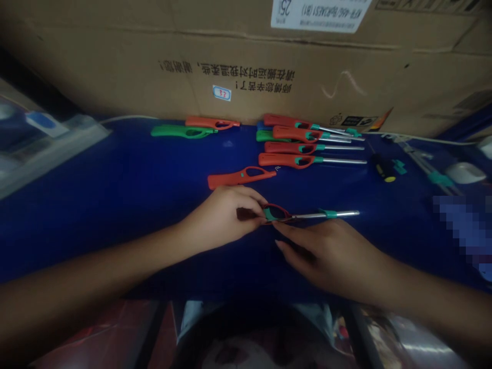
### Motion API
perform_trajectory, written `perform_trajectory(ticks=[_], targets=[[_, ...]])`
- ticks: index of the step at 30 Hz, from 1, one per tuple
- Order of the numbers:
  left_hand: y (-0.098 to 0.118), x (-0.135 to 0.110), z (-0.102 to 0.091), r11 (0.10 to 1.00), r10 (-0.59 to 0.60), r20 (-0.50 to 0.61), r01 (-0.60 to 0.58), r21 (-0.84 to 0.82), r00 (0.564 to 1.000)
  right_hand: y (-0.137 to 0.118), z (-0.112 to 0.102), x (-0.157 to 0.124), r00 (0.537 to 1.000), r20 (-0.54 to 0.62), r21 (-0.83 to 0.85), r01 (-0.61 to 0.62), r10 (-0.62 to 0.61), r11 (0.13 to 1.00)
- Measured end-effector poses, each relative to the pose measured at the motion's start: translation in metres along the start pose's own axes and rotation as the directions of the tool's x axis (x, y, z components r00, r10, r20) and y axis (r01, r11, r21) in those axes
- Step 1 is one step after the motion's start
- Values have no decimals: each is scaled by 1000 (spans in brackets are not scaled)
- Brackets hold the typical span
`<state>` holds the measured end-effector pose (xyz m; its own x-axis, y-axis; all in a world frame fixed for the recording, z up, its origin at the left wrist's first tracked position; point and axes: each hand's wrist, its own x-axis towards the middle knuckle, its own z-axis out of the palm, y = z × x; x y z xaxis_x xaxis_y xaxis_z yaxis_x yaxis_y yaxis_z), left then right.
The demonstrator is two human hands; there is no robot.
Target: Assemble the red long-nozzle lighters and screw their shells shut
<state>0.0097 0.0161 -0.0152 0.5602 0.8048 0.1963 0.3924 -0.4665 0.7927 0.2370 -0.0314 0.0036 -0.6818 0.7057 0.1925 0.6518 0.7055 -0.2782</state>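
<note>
My left hand (pixel 225 212) is closed, its thumb and fingers pinching the handle end of a long-nosed lighter (pixel 275 210). That lighter has a red frame around a green trigger, and a metal tube with a green collar points right. Most of its handle is hidden by my left hand. My right hand (pixel 334 251) is below the tube, its index fingertip touching the lighter near the trigger. Its thumb is apart from the forefinger, and the other fingers are mostly hidden. Just behind my left hand lies an orange lighter handle shell (pixel 230 178), with a small bent wire piece (pixel 277 168) by its tip.
Several lighters with metal tubes (pixel 286 160) lie stacked at the back. Left of them are a green shell (pixel 180 131) and an orange shell (pixel 207 122). A screwdriver (pixel 382 168) and green pieces (pixel 400 166) lie right. A cardboard box (pixel 126 61) stands behind the blue table (pixel 126 205).
</note>
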Motion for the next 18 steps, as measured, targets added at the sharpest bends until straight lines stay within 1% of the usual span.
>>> perform_trajectory(ticks=[6,9,11,14,18], targets=[[0,0,1,999,42,0,-42,3,999,1,-2,2,995,53,109,-86,80,990],[-1,0,1,998,63,-13,-63,23,998,1,-3,3,994,60,124,-94,87,988],[-1,0,1,998,66,-18,-65,26,998,0,-3,3,997,43,101,-73,69,992],[-2,0,0,998,58,-13,-58,28,998,-1,-2,1,999,21,20,-28,28,999],[-2,0,0,997,67,-17,-66,33,998,-3,1,-2,1000,26,-86,18,-16,996]])
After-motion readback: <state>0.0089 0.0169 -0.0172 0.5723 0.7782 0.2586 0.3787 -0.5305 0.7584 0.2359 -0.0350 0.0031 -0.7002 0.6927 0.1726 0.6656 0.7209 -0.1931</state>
